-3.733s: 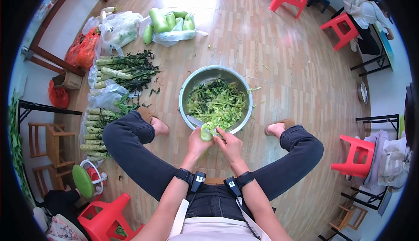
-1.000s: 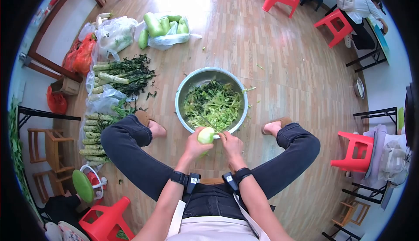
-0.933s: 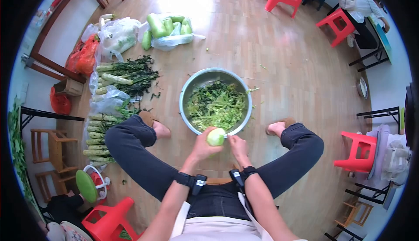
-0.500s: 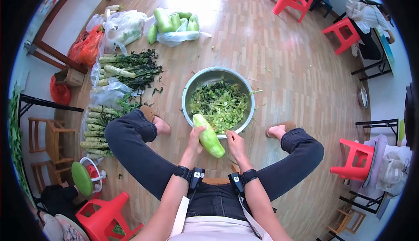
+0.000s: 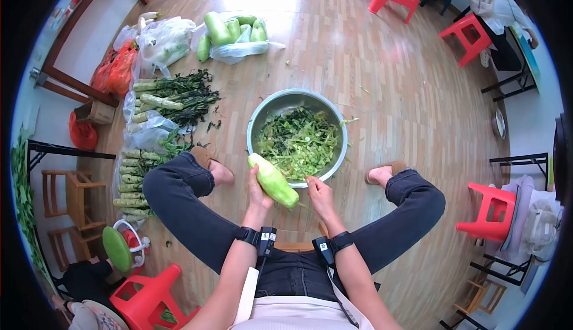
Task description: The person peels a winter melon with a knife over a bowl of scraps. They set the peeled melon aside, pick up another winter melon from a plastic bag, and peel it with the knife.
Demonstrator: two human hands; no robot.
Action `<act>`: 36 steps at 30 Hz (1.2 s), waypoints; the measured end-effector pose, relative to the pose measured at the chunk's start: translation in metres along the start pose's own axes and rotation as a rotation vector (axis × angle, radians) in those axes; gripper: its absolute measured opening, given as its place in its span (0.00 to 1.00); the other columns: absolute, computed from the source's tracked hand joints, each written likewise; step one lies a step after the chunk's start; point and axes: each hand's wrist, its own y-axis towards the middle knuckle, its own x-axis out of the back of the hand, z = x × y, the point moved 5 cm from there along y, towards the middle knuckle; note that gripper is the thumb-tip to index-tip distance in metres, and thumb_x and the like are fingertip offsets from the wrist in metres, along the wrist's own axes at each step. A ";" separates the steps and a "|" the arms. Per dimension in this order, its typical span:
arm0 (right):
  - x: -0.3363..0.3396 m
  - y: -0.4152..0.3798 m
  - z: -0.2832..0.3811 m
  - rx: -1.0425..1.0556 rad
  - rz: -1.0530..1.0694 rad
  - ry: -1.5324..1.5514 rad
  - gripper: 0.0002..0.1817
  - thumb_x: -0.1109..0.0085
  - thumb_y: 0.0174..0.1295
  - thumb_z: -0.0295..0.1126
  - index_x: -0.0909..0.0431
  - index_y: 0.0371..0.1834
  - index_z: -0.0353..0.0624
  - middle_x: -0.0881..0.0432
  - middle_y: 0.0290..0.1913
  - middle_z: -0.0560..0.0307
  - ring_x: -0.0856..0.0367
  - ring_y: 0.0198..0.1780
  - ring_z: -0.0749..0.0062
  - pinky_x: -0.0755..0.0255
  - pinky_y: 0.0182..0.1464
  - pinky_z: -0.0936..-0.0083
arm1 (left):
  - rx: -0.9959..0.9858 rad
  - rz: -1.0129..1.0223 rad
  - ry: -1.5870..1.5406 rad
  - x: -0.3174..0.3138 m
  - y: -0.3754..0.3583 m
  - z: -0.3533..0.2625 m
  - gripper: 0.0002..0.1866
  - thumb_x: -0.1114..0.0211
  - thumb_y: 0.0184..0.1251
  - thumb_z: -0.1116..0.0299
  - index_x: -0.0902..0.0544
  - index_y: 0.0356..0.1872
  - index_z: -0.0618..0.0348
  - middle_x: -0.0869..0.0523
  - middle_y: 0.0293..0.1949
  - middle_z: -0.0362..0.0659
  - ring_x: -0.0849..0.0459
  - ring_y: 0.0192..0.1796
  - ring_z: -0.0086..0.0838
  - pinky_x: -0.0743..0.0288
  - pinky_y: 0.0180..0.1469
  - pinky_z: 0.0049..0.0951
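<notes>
My left hand (image 5: 258,194) is wrapped round a pale green gourd (image 5: 273,180), which slants with its upper end to the left. The gourd is held over the near rim of a metal basin (image 5: 255,106). Chopped greens and pale green peelings (image 5: 304,145) lie inside the basin. My right hand (image 5: 320,197) is closed just right of the gourd, at the basin's near edge and apart from the gourd. Its fingertips are pinched together; whatever they hold is too small to make out.
At the left, celtuce stalks (image 5: 134,186) and leafy stalks (image 5: 179,97) lie on plastic sheeting. More gourds (image 5: 221,31) sit in a clear bag at the back. Red stools (image 5: 486,210) stand around. A person (image 5: 504,16) sits at the far right, another (image 5: 83,276) at the lower left.
My left hand has turned the gourd: its upper end has swung left and its lower end has risen slightly. My right hand has shifted slightly left and stays closed.
</notes>
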 end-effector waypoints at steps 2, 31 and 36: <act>0.000 0.001 -0.001 -0.006 0.008 0.005 0.18 0.51 0.61 0.43 0.23 0.43 0.41 0.22 0.24 0.56 0.27 0.27 0.79 0.33 0.32 0.80 | 0.036 0.020 -0.022 0.007 0.005 0.004 0.28 0.40 0.50 0.47 0.30 0.46 0.57 0.24 0.35 0.48 0.23 0.40 0.38 0.28 0.46 0.41; -0.012 0.009 -0.024 -0.155 0.051 0.294 0.15 0.52 0.63 0.41 0.24 0.44 0.43 0.37 0.13 0.71 0.43 0.14 0.90 0.52 0.16 0.88 | 0.140 -0.344 0.008 0.043 0.007 0.013 0.36 0.50 0.51 0.38 0.35 0.55 0.54 0.30 0.54 0.47 0.32 0.56 0.40 0.39 0.57 0.47; -0.012 0.010 -0.030 -0.175 0.034 0.262 0.15 0.52 0.63 0.41 0.25 0.45 0.43 0.37 0.13 0.72 0.44 0.14 0.90 0.52 0.16 0.88 | 0.161 -0.297 0.026 0.041 0.007 0.015 0.35 0.47 0.51 0.39 0.35 0.55 0.52 0.29 0.53 0.44 0.32 0.57 0.36 0.40 0.59 0.42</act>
